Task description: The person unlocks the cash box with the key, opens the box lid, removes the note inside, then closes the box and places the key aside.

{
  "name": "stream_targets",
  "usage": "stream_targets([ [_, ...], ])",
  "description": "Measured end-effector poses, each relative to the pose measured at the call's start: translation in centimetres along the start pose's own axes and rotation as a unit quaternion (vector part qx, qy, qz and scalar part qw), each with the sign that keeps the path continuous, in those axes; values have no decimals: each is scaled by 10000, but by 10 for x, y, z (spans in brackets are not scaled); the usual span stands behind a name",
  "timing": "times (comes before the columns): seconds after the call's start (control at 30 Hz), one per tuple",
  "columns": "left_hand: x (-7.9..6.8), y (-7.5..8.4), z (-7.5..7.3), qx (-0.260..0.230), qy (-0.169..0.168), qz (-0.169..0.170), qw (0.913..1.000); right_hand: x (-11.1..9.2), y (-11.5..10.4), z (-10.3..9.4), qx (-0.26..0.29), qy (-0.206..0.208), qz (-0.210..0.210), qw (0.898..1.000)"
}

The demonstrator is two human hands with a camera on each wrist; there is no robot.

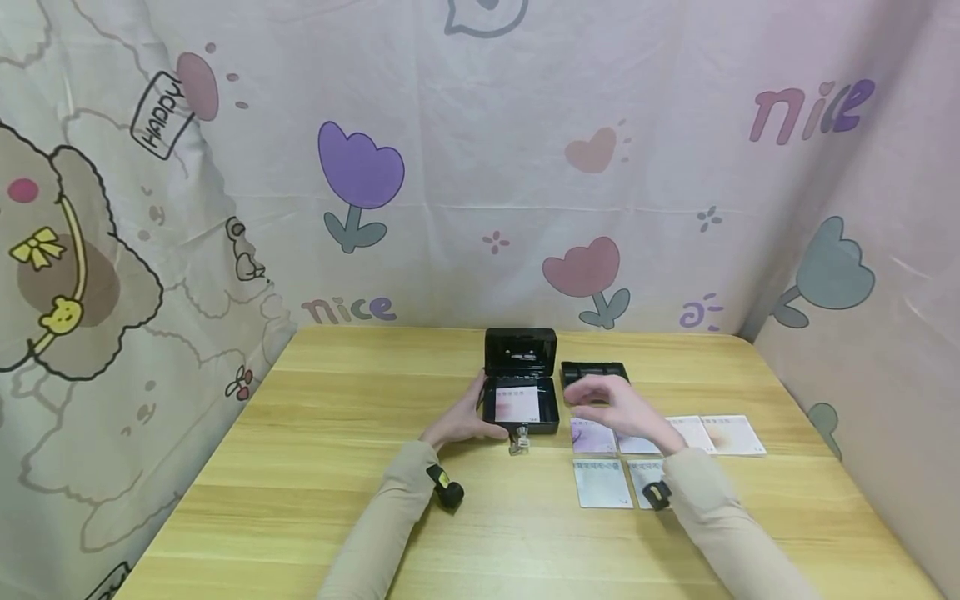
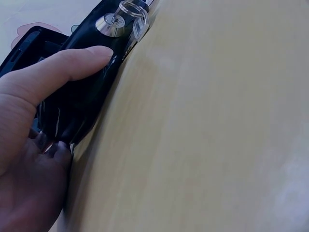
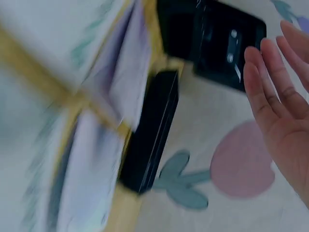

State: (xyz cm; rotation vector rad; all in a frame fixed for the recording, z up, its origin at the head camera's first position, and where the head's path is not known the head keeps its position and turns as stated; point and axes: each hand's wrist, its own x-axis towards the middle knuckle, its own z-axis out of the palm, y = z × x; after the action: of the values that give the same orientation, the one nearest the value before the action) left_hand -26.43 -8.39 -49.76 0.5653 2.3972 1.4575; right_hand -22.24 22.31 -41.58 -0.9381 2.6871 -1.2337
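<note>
A black cash box [image 1: 557, 417] stands on the table with its lid [image 1: 520, 343] raised. Inside it lies a pinkish printed card [image 1: 517, 403]. My left hand [image 1: 463, 418] grips the box's left front corner; in the left wrist view its thumb [image 2: 72, 64] lies across the front beside the silver lock [image 2: 110, 26]. Keys on a ring [image 1: 519, 442] hang from that lock. Just right of the box, my right hand [image 1: 617, 407] hovers above several cards with nothing in it. Its fingers [image 3: 277, 77] are loosely bent in the right wrist view.
A black compartment tray [image 1: 596, 368] sits behind my right hand, right of the box. Printed cards lie in two rows: a purple card [image 1: 592, 437] and an orange-tinted card [image 1: 733, 435] at the back, a pale card [image 1: 603, 485] in front. A patterned cloth backs the table.
</note>
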Motion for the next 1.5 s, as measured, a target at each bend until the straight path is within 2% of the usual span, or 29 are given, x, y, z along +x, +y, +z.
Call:
stream_targets([
  [0.1,0,0,0,-44,22,8,10000,22,-5,9,150,-95,113,9998],
  [0.27,0,-1,0,-133,59,109,9998,55,0,27,261,-230,381,9987],
  [0.53,2,-3,1,-287,0,310,9991,84,11,53,304,-325,222,9988],
  [0.77,1,-4,1,-178,52,298,9994,98,18,65,436,-327,127,9984],
  [0.93,2,-5,1,-180,97,402,9990,101,17,71,189,-343,-40,9992],
  [1.23,1,-1,0,-227,80,472,9986,99,16,76,-219,-507,283,9981],
  [1.5,1,-2,-1,-195,62,472,9987,99,18,79,-283,-656,188,9973],
])
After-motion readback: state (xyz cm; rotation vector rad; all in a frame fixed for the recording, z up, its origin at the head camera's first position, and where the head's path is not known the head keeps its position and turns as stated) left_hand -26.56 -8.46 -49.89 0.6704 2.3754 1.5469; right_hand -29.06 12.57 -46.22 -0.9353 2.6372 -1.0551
